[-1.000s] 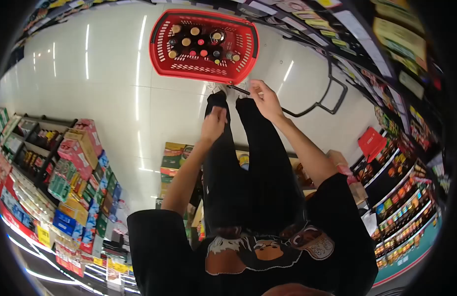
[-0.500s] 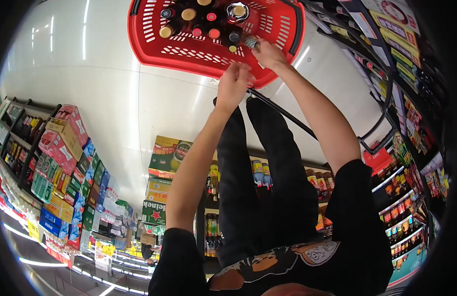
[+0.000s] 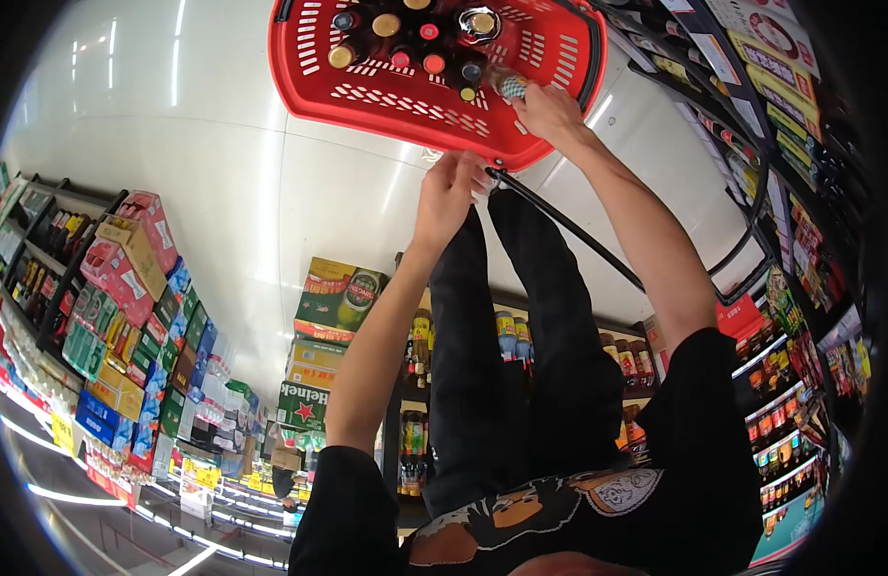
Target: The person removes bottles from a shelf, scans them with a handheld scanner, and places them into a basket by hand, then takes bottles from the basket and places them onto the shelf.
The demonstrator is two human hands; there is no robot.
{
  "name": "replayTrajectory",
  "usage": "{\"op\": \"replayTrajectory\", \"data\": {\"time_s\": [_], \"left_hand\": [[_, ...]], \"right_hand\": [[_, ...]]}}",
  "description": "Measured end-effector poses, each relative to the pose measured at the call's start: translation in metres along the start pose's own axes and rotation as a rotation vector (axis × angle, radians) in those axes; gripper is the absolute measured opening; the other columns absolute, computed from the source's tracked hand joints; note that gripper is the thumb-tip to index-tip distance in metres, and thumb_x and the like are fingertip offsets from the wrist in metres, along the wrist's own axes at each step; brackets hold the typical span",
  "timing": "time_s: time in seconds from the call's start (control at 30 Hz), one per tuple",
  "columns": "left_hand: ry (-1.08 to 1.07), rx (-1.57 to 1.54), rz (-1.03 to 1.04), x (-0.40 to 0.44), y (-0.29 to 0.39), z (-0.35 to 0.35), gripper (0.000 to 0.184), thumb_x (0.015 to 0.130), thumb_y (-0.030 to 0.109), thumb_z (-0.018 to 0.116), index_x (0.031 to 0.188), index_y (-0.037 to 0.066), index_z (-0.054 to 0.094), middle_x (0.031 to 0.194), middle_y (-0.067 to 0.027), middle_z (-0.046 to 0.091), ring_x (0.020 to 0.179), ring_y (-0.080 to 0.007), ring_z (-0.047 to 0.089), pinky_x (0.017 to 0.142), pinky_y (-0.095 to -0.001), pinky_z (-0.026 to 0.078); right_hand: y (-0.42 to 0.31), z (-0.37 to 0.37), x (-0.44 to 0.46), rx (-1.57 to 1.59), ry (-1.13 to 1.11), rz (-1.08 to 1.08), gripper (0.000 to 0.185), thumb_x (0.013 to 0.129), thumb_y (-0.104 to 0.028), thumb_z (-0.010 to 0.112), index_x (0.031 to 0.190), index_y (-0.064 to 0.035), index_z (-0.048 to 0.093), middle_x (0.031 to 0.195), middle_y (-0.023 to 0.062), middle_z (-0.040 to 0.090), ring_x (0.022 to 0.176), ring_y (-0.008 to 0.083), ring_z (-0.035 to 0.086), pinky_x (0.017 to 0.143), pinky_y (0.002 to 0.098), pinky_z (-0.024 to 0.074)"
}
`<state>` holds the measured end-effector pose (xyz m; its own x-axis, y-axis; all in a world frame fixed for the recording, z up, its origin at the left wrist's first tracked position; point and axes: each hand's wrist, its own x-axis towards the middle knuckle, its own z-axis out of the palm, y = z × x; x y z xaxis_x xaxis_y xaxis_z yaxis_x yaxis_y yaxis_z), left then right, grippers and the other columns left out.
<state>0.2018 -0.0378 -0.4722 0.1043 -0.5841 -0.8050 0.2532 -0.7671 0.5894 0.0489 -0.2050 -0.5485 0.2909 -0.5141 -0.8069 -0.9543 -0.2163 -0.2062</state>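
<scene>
At the top, a red shopping basket [image 3: 314, 104] holds several dark bottles [image 3: 386, 26] standing upright, with gold, red and dark caps. My right hand [image 3: 551, 113] is inside the basket's near right part, its fingers closed around the checkered neck of a clear glass bottle [image 3: 508, 84]. That bottle is tilted beside the upright ones. My left hand [image 3: 449, 195] is by the near rim, fingers curled together. What they pinch, if anything, is hidden; a small whitish patch shows by the fingertips. The basket's black handle [image 3: 578, 235] hangs down on the near side.
My legs [image 3: 463, 278] stand just below the basket. Shelves of packaged goods [image 3: 780, 106] rise close on the right. Stacked drink cartons [image 3: 319, 298] stand behind me, with more stacks [image 3: 137, 326] at left. A person [image 3: 285, 480] is far off. Pale floor [image 3: 213, 173] lies left of the basket.
The view has shifted, so the basket appears slightly right and higher. My left hand has dropped a little from the rim. My right hand still grips the checkered-necked bottle.
</scene>
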Motion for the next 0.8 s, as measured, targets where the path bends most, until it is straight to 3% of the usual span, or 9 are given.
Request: {"op": "replayTrajectory", "data": {"time_s": [0.1, 0.2, 0.3, 0.37, 0.43, 0.5, 0.6, 0.73, 0.8], "left_hand": [[-0.008, -0.046, -0.001, -0.009, 0.009, 0.004, 0.041, 0.110, 0.035, 0.049, 0.112, -0.003, 0.065, 0.087, -0.0070, 0.070, 0.076, -0.0121, 0.068, 0.066, -0.0244, 0.053], [-0.050, -0.104, -0.073, -0.007, 0.021, 0.012, 0.046, 0.108, 0.039, 0.052, 0.122, -0.004, 0.061, 0.100, -0.0103, 0.070, 0.088, -0.0142, 0.069, 0.072, -0.0267, 0.055], [0.108, -0.116, 0.052, 0.016, 0.038, 0.032, 0.061, 0.104, 0.049, 0.057, 0.135, -0.003, 0.051, 0.119, -0.0144, 0.066, 0.099, -0.0193, 0.068, 0.073, -0.0323, 0.056], [0.222, -0.259, -0.097, 0.027, 0.071, 0.047, 0.078, 0.100, 0.060, 0.057, 0.144, -0.003, 0.046, 0.140, -0.0184, 0.053, 0.131, -0.0330, 0.054, 0.101, -0.0483, 0.052], [0.195, -0.373, -0.195, 0.049, 0.079, 0.059, 0.081, 0.099, 0.064, 0.056, 0.145, -0.002, 0.045, 0.144, -0.0186, 0.050, 0.135, -0.0395, 0.049, 0.106, -0.0549, 0.049], [0.077, -0.480, -0.251, 0.060, 0.082, 0.065, 0.073, 0.100, 0.061, 0.056, 0.139, 0.000, 0.051, 0.133, -0.0152, 0.059, 0.125, -0.0330, 0.058, 0.101, -0.0498, 0.053], [0.011, -0.814, -0.141, 0.054, 0.093, 0.075, 0.045, 0.103, 0.051, 0.056, 0.113, 0.007, 0.060, 0.095, -0.0063, 0.067, 0.086, -0.0211, 0.068, 0.082, -0.0411, 0.058], [-0.024, -1.104, -0.037, 0.023, 0.112, 0.078, 0.031, 0.101, 0.034, 0.061, 0.112, 0.005, 0.060, 0.090, -0.0073, 0.067, 0.080, -0.0225, 0.069, 0.076, -0.0404, 0.060], [-0.011, -1.113, -0.016, 0.002, 0.128, 0.080, 0.032, 0.100, 0.036, 0.060, 0.107, 0.005, 0.059, 0.092, -0.0084, 0.066, 0.082, -0.0251, 0.068, 0.076, -0.0417, 0.059]], "right_hand": [[0.005, -0.027, -0.034, -0.006, 0.022, -0.040, 0.043, 0.099, -0.034, 0.058, 0.121, 0.0019, 0.066, 0.098, 0.0254, 0.074, 0.099, 0.0438, 0.071, 0.088, 0.0531, 0.0553], [0.006, -0.052, -0.089, 0.086, 0.143, 0.016, 0.050, 0.099, -0.037, 0.059, 0.132, 0.0011, 0.062, 0.097, 0.0259, 0.074, 0.096, 0.0446, 0.071, 0.086, 0.0531, 0.0547], [0.008, -0.079, -0.146, 0.335, 0.151, 0.034, 0.057, 0.098, -0.039, 0.063, 0.142, -0.0049, 0.057, 0.105, 0.0280, 0.072, 0.099, 0.0453, 0.070, 0.087, 0.0505, 0.0545], [0.004, -0.095, -0.186, 0.353, 0.168, 0.009, 0.056, 0.098, -0.037, 0.063, 0.143, -0.0029, 0.055, 0.102, 0.0285, 0.072, 0.093, 0.0460, 0.070, 0.081, 0.0508, 0.0553], [0.004, -0.098, -0.219, 0.372, 0.181, -0.011, 0.057, 0.099, -0.034, 0.064, 0.143, -0.0009, 0.053, 0.099, 0.0290, 0.072, 0.087, 0.0467, 0.071, 0.075, 0.0511, 0.0562], [0.006, -0.092, -0.245, 0.392, 0.381, -0.218, 0.053, 0.099, -0.027, 0.066, 0.144, -0.0023, 0.053, 0.099, 0.0276, 0.072, 0.086, 0.0460, 0.071, 0.072, 0.0502, 0.0567], [0.004, -0.097, -0.278, 0.328, 0.404, -0.249, 0.055, 0.095, -0.021, 0.072, 0.144, -0.0043, 0.054, 0.096, 0.0215, 0.071, 0.082, 0.0402, 0.072, 0.069, 0.0445, 0.0577], [0.009, -0.103, -0.298, 0.542, 0.535, -0.342, 0.056, 0.086, -0.011, 0.082, 0.137, -0.0033, 0.061, 0.100, 0.0163, 0.071, 0.081, 0.0294, 0.073, 0.071, 0.0388, 0.0582], [0.013, -0.103, -0.308, 0.670, 0.565, -0.363, 0.056, 0.083, -0.009, 0.084, 0.135, -0.0026, 0.063, 0.102, 0.0154, 0.071, 0.084, 0.0260, 0.072, 0.074, 0.0370, 0.0578]]}}
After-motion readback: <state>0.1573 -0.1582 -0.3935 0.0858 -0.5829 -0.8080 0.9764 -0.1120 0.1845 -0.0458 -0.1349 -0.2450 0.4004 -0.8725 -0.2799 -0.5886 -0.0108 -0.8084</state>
